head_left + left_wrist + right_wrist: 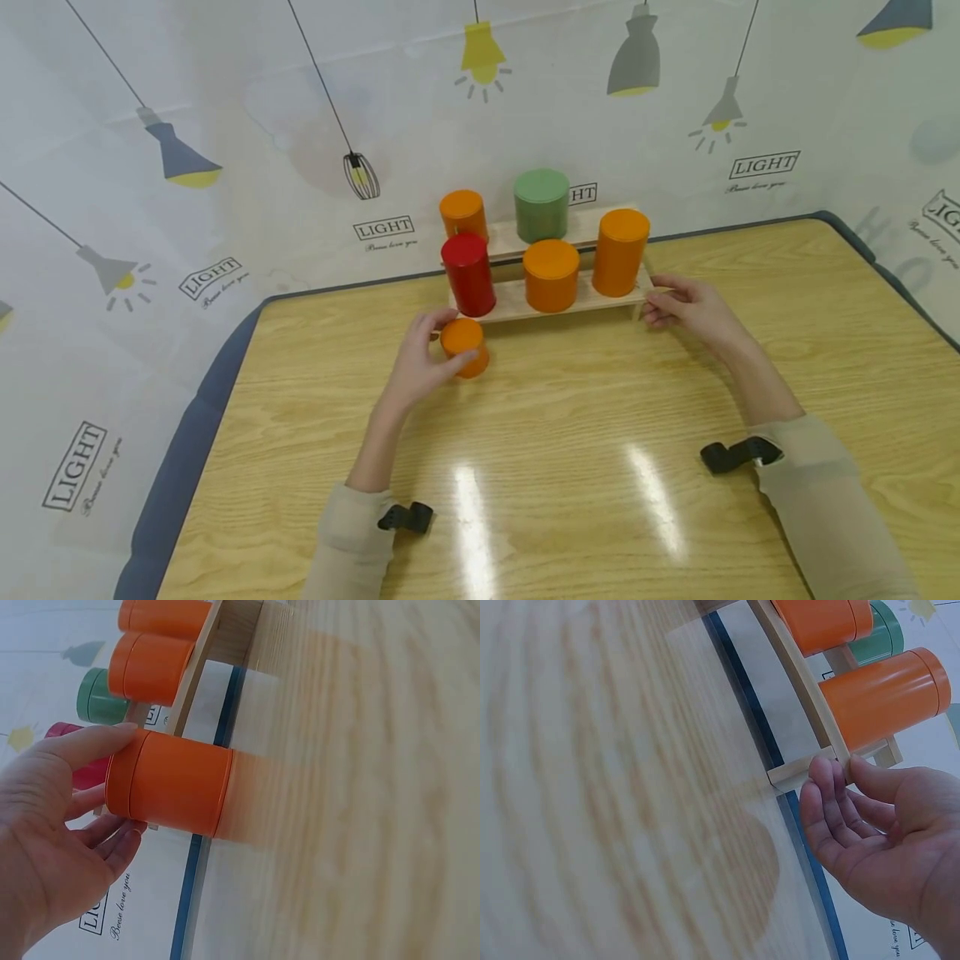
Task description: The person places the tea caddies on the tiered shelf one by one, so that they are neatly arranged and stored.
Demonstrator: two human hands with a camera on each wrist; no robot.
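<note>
My left hand (422,354) holds a short orange canister (465,348) by its lid, thumb on one side and fingers on the other. This canister stands upright on the table in front of the left end of a two-tier wooden rack (517,307). At the rack's right end, my right hand (692,310) pinches the corner of the lower board between thumb and fingers, as the right wrist view shows. On the lower board are a red canister (470,275), a wide orange canister (551,277) and a tall orange canister (621,252).
The rack's upper board behind carries a green canister (542,206) and another orange canister (462,212), partly hidden by the red one. Close behind rises a wall covering (300,208) printed with lamps. The wooden table (555,433) has a dark blue edge (360,287).
</note>
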